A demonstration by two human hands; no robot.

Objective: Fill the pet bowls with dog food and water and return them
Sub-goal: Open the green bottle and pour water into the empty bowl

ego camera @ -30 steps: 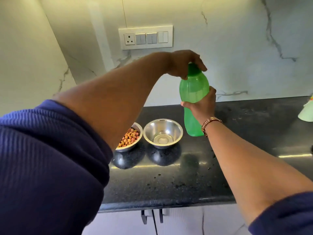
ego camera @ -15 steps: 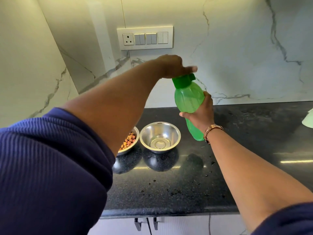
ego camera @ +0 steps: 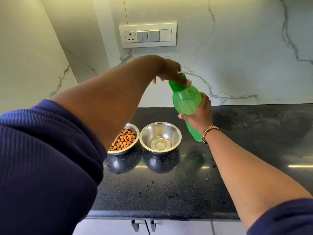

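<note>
Two steel bowls sit side by side on the black counter (ego camera: 169,192): the kibble bowl (ego camera: 126,139) and the empty bowl (ego camera: 160,137). Right hand (ego camera: 198,114) wraps the tilted green bottle (ego camera: 186,100) above the counter; left hand (ego camera: 169,70) pinches its cap (ego camera: 177,83).

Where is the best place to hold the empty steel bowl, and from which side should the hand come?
Grip the empty steel bowl at its right rim, coming from the right: the rolled lip gives purchase, and the kibble bowl crowds its left.

White veined marble walls (ego camera: 237,48), white switch panel (ego camera: 147,35), glossy black speckled countertop (ego camera: 160,189), cabinet handles (ego camera: 144,225) below
</note>
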